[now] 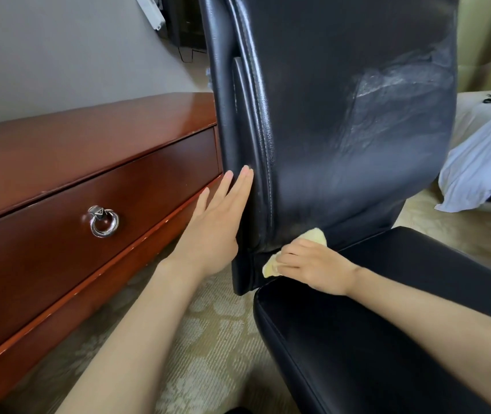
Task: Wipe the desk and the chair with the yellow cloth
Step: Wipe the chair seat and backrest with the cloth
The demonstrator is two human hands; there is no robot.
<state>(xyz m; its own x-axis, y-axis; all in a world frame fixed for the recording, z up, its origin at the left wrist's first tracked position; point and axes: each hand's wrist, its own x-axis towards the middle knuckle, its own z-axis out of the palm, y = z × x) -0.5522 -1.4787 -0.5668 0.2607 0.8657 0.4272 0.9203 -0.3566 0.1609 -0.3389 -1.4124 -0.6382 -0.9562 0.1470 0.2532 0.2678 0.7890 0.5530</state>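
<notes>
Beside the red-brown desk [89, 150], a person tends the black leather chair [342, 130].
Their left hand [217, 222] lies flat against the backrest's side edge, fingers straight and together. Their right hand [315, 267] curls its fingers over the bunched yellow cloth [317, 236], pressing it into the crease where backrest meets seat [387, 339]. Pale streaks mark the backrest higher up.

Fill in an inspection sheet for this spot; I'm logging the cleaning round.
Surface: black chair backrest shows whitish streaks upper right; seat glossy.
Job's things: yellow cloth bunched at the backrest's base; wooden desk at left, drawer shut.
Clutter: nothing seen.
Hands: left hand flat against the backrest's edge; right hand grips the cloth.
Cables: black cable by the wall behind the chair.
Surroundings: patterned carpet; pale pillow at right.
</notes>
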